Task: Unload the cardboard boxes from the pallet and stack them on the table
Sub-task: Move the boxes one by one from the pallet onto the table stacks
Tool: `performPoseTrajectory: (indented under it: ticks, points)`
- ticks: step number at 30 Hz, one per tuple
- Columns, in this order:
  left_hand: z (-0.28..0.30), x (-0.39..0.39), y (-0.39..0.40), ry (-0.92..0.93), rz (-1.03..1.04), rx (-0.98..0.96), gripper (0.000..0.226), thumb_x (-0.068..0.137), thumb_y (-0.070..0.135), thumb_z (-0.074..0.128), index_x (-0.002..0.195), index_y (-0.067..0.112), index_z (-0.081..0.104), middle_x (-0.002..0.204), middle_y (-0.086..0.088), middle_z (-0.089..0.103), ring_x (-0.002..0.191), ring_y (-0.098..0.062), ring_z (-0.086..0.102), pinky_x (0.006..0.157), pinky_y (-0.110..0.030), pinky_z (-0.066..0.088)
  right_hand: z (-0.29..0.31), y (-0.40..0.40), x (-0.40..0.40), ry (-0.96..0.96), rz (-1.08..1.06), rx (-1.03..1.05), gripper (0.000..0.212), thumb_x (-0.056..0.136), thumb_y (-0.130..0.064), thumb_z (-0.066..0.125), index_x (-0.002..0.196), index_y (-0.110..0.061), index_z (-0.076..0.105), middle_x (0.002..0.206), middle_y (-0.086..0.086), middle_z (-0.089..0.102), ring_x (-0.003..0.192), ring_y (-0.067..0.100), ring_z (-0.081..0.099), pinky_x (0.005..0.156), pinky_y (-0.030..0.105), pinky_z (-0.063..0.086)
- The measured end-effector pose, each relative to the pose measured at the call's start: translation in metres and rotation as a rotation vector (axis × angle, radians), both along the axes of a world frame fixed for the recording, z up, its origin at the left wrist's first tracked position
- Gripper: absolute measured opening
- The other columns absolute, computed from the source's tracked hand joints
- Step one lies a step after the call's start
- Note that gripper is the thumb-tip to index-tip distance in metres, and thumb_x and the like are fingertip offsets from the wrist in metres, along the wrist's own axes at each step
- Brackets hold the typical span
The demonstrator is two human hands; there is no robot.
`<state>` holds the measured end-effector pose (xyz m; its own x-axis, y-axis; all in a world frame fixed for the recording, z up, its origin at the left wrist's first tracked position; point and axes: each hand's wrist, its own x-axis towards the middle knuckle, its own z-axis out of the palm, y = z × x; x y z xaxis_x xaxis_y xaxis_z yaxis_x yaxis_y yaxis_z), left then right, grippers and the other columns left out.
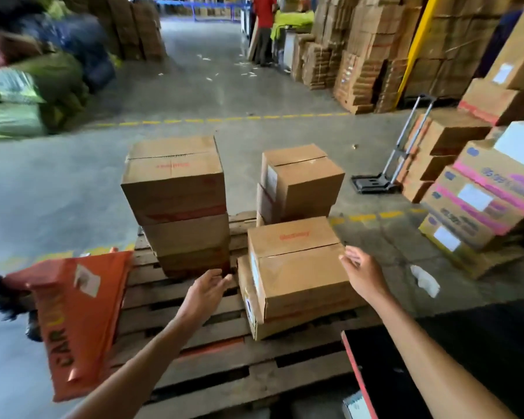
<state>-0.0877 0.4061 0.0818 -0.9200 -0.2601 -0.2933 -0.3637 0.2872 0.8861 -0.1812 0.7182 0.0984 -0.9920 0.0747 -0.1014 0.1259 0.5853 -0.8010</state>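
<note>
A wooden pallet [212,355] lies on the floor before me with brown cardboard boxes on it. The nearest box [300,267] sits on a flatter one at the pallet's right. My right hand [363,275] reaches to its right top edge, fingers relaxed, touching or nearly touching it. My left hand [208,293] hovers open just left of that box, a small gap away. A taller stack of boxes [179,201] stands at the left back and a smaller stack [300,182] at the right back. A dark table corner with a red edge [363,376] shows at bottom right.
An orange flat box [79,316] leans at the pallet's left edge beside a dark shape. Pink-striped cartons [478,204] and a folding hand truck [387,173] stand to the right. Stuffed sacks [34,80] pile at far left. A person in red [263,28] stands down the aisle.
</note>
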Motion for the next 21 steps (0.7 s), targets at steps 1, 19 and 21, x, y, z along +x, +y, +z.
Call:
performPoseTrajectory:
  ticks: [1, 19, 21]
  points:
    - [-0.008, -0.014, 0.006, -0.025, 0.013, 0.023, 0.047, 0.091, 0.036, 0.060, 0.129, 0.010, 0.054, 0.117, -0.009, 0.065, 0.100, -0.018, 0.061, 0.074, -0.021, 0.045, -0.010, 0.005, -0.021, -0.038, -0.003, -0.001, 0.044, 0.096, -0.024, 0.055, 0.135, -0.005, 0.052, 0.135, 0.013, 0.058, 0.124, 0.027, 0.054, 0.098, 0.036, 0.043]
    - [-0.198, -0.185, 0.082, -0.457, 0.154, 0.373, 0.036, 0.097, 0.029, 0.050, 0.130, 0.015, 0.052, 0.115, -0.005, 0.064, 0.096, -0.016, 0.063, 0.061, -0.016, 0.054, -0.211, 0.066, -0.216, -0.645, -0.214, 0.032, 0.077, 0.088, -0.052, 0.059, 0.146, -0.007, 0.035, 0.150, 0.015, 0.041, 0.135, 0.035, 0.040, 0.109, 0.043, 0.034]
    - [-0.198, -0.187, 0.080, -0.423, 0.176, 0.410, 0.049, 0.094, 0.034, 0.055, 0.140, 0.019, 0.045, 0.124, -0.006, 0.060, 0.106, -0.021, 0.061, 0.067, -0.022, 0.056, -0.203, 0.069, -0.221, -0.589, -0.211, -0.019, 0.072, 0.086, -0.050, 0.063, 0.137, -0.002, 0.047, 0.142, 0.018, 0.050, 0.128, 0.035, 0.047, 0.103, 0.042, 0.038]
